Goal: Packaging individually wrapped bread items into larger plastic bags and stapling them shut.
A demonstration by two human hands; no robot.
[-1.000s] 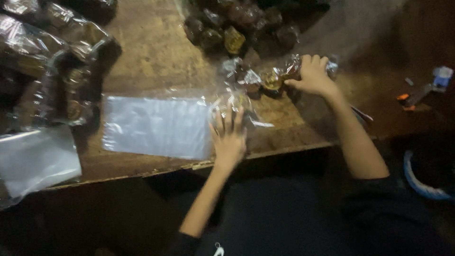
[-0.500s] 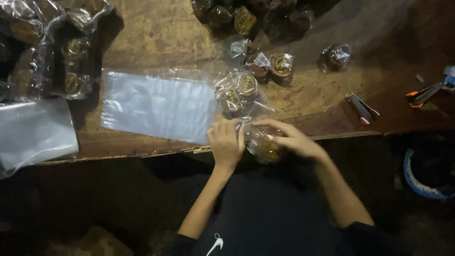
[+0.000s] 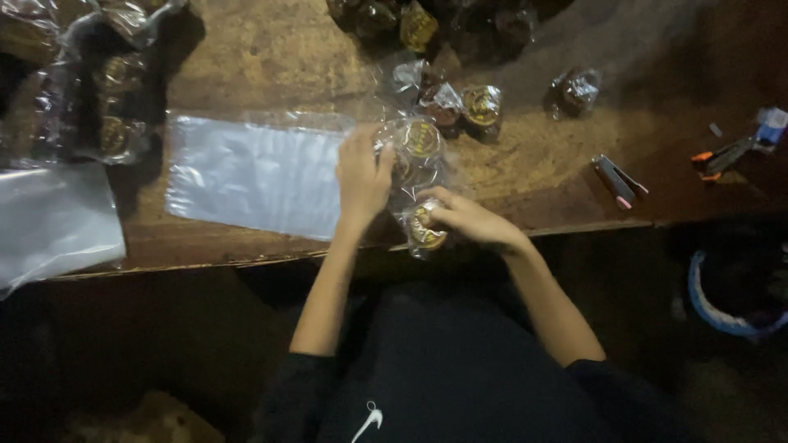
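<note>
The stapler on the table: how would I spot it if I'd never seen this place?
Start at the wooden table and follow its near edge to the right, past the person's right hand. There lies the stapler, slim and dark with a pinkish tip, alone on bare wood. Unlike the shiny wrapped sweets farther back, it is long, hard-edged and has no wrapper.

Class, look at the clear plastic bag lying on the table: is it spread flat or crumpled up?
Spread flat. The clear plastic bag lies smooth on the wooden table, with the left hand at its right end.
</note>
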